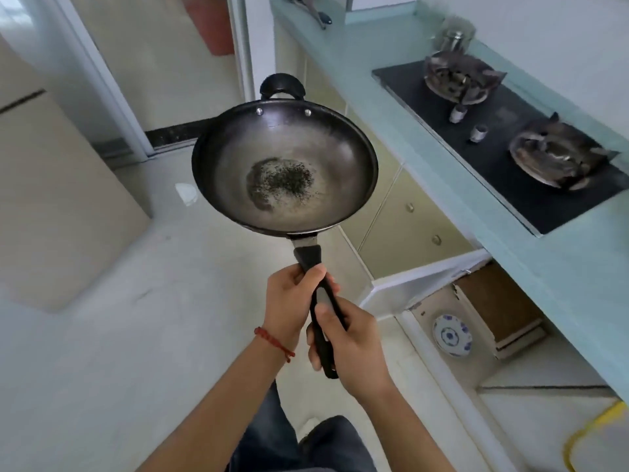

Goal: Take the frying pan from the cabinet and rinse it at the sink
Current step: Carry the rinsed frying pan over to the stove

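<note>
A dark round frying pan (285,166) with a black long handle and a small loop handle at its far rim hangs in the air over the floor, level, in the middle of the view. Dark burnt specks cover its bottom. My left hand (289,301) grips the upper part of the handle. My right hand (350,345) grips the lower part, just behind the left. To the right, low down, stands the open cabinet (476,321) with its white door swung out. No sink is in view.
A light green counter (401,117) runs along the right with a black two-burner gas hob (503,141) and a metal pot (454,37) behind it. A blue-and-white plate (452,335) lies in the cabinet. A yellow hose (592,427) lies at bottom right. A beige fridge (51,199) stands at left.
</note>
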Tool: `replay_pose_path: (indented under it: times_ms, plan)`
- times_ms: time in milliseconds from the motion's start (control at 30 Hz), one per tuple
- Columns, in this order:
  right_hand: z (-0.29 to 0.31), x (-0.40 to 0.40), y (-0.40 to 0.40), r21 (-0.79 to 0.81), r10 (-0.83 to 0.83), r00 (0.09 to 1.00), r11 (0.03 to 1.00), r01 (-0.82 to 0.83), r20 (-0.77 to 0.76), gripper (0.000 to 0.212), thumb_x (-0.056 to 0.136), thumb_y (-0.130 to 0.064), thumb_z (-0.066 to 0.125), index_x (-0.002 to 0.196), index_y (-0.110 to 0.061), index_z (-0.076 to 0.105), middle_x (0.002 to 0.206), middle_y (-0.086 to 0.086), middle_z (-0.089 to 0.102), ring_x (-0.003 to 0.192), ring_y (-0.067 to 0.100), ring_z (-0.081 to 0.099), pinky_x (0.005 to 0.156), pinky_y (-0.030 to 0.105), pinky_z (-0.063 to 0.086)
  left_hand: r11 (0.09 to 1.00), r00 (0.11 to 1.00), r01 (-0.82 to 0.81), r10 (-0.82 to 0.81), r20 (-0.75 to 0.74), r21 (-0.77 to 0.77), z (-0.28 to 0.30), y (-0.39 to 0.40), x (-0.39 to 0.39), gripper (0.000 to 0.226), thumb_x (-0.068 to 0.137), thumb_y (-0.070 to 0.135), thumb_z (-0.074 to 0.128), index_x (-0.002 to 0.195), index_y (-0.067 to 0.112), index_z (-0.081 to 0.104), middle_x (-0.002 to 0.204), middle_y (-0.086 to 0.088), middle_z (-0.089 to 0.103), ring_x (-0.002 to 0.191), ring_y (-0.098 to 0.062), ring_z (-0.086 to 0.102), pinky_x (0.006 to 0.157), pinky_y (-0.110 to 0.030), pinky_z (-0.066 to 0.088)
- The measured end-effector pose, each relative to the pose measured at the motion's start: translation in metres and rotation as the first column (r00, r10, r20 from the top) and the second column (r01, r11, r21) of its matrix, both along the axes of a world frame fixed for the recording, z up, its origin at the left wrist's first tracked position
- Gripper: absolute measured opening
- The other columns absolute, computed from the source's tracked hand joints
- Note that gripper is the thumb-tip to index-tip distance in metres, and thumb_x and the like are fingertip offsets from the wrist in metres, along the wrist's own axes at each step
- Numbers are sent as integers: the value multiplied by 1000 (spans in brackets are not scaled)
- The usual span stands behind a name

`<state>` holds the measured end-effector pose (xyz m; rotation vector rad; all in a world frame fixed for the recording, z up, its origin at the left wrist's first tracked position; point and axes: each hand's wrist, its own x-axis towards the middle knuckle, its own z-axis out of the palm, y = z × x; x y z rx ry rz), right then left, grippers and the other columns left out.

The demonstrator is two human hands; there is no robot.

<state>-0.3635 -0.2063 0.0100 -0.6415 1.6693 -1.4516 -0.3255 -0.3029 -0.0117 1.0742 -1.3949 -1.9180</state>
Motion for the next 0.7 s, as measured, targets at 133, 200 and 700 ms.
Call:
replay_pose_path:
  times_ms: [133,200,700]
  plan:
    - [-5,-18,-49,19,119,993,993,-119,12,25,95,-16,44,74,-7,52,58,12,55,37,16,48,40,23,43,992,992,-128,128,-14,21,-6,-44,-9,32,83,12,55,52,13,66,54,-3,69,56,-14,65,53,-19,51]
    - [-8,-27,-78,49,160,987,986,-158,-30,24,95,-19,44,76,-10,53,61,15,56,40,17,49,43,23,45,985,985,-171,171,-15,26,-11,-71,-15,31,83,13,55,54,12,66,54,-3,69,55,-13,66,52,-18,51]
    - [-14,-78,-342,43,187,978,980,-192,87,26,95,-19,45,75,-4,52,58,12,54,37,16,49,40,22,44,975,975,-219,216,43,50,-19,-333,-64,23,85,12,55,67,2,65,53,0,68,55,-12,68,51,-17,51]
